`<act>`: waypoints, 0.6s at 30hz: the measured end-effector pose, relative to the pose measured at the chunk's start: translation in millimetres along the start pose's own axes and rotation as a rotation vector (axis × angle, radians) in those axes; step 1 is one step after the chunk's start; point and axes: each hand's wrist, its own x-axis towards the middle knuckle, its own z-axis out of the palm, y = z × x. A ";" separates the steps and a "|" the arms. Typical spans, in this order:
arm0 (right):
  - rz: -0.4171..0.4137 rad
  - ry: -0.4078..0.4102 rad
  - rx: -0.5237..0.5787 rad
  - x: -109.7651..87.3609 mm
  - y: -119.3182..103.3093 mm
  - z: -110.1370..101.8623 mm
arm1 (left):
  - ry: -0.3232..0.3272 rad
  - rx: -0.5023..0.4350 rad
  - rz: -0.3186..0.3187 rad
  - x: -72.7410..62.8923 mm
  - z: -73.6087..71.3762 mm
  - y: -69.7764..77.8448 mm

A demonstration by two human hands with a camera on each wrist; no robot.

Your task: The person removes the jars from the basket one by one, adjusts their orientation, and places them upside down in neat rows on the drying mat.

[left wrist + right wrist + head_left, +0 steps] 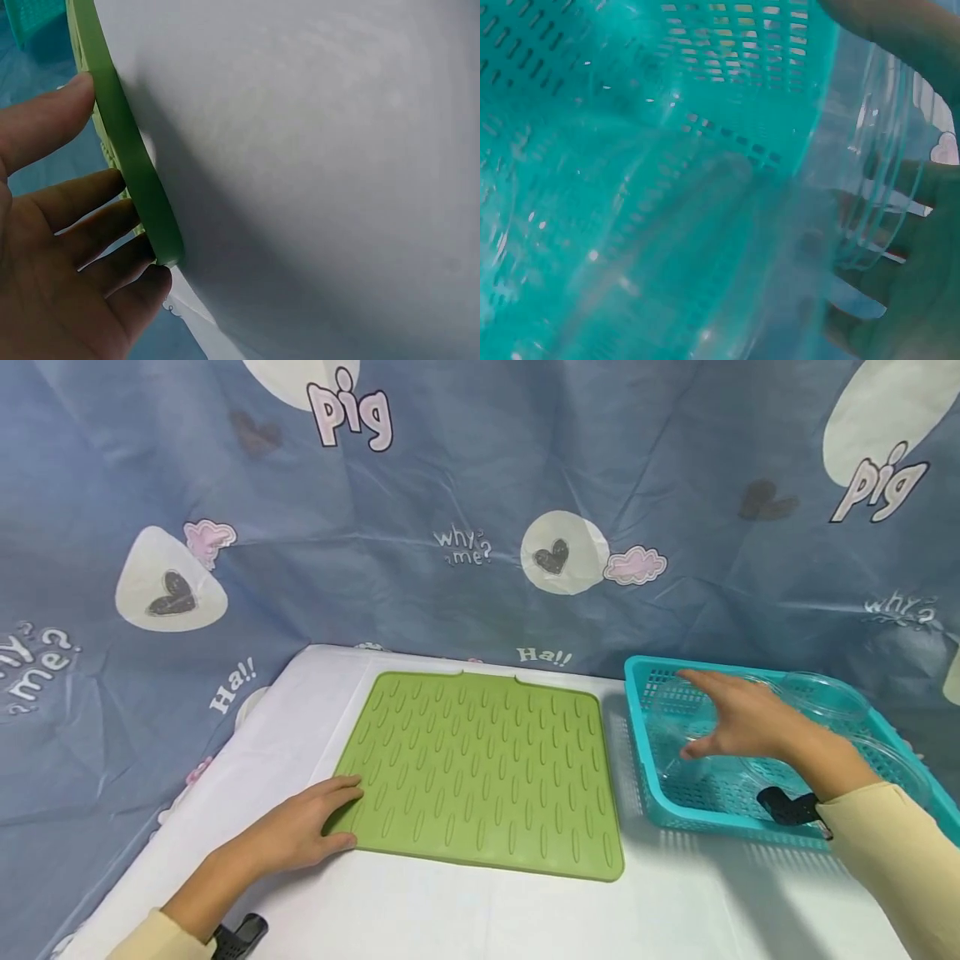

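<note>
A green silicone mat (480,768) with raised oval ridges lies flat on the white-covered table. My left hand (300,827) rests at its left front corner, fingers fairly straight, with the fingertips (139,217) along the mat's edge in the left wrist view. Over the turquoise basket (723,823) at the right, my right hand (757,718) holds a clear round plastic container (877,165). The thumb and fingers curve around its ridged rim, and some fingers show through the clear wall.
Other clear round containers sit in the basket, one at the back (825,693) and another towards the right (892,768). A blue printed cloth (450,485) hangs behind the table and down its left side. The basket stands just right of the mat.
</note>
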 end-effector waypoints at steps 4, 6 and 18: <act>0.011 0.021 0.015 -5.8 0.7 -3.8 | -0.012 -0.016 -0.011 -2.4 0.5 0.8; 0.029 0.015 0.043 -9.2 3.0 -5.2 | -0.022 -0.022 -0.021 -4.1 0.6 1.2; 0.050 0.119 0.250 -21.3 21.9 -21.8 | -0.040 -0.018 -0.043 2.4 -1.9 3.7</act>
